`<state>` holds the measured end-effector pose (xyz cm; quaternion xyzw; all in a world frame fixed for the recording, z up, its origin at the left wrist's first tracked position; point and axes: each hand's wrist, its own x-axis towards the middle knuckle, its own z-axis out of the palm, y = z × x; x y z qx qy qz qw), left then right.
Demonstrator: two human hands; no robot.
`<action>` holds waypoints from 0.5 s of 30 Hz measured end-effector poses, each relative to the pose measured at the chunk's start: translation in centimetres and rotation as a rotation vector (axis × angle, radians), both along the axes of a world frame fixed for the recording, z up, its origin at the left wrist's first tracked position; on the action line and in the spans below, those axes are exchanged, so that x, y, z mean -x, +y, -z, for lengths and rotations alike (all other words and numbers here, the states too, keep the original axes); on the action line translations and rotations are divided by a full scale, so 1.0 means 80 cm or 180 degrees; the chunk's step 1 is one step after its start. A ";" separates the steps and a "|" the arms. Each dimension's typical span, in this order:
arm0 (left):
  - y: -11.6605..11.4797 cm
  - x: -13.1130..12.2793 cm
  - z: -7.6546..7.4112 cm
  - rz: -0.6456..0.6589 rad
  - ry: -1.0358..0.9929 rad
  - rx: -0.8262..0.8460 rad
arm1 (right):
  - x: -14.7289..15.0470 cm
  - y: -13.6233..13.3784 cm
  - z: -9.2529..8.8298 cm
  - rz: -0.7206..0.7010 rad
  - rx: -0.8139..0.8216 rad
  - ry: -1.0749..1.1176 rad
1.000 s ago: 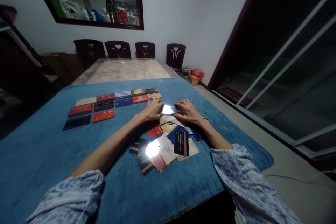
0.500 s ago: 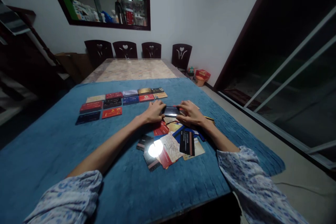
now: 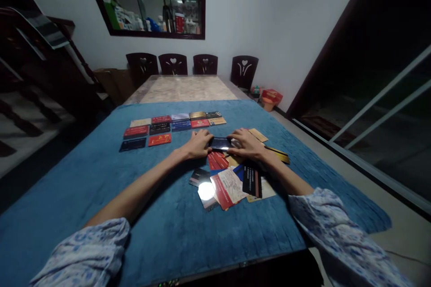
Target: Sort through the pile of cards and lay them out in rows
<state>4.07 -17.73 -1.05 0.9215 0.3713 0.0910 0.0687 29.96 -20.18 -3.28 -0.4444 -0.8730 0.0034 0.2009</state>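
Between my two hands is a dark, shiny card (image 3: 221, 144), held by its short ends above a loose heap of cards. My left hand (image 3: 198, 144) pinches its left end, fingers closed. At the right end my right hand (image 3: 247, 144) grips it the same way, partly covering the heap. Below them lie red cards (image 3: 218, 160), a white-and-red card (image 3: 229, 187), a black card with a brown stripe (image 3: 252, 181) and a grey card (image 3: 206, 193) with bright glare. A yellow card (image 3: 278, 154) sticks out beyond my right wrist.
Cards lie in rows at the left, among them an orange-red card (image 3: 159, 139) and a dark navy card (image 3: 132, 144). A blue cloth (image 3: 161, 233) covers the near table. Dark chairs (image 3: 244, 71) stand at the far end, near a red box (image 3: 272, 95) on the floor.
My view has turned a little left, so the table and cards appear shifted right. Both hands keep hold of the dark card, hardly moved in view.
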 end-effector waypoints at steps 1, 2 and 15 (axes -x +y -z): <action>-0.002 0.005 0.000 -0.0013 -0.0007 -0.0009 | 0.005 0.000 -0.002 -0.0016 0.0024 -0.0043; -0.003 0.010 0.000 -0.0031 -0.0002 -0.0015 | 0.010 0.001 -0.004 -0.0032 0.0049 -0.0083; -0.010 0.087 0.005 -0.0375 0.0069 -0.0148 | 0.097 0.016 -0.028 -0.0025 0.0342 -0.0525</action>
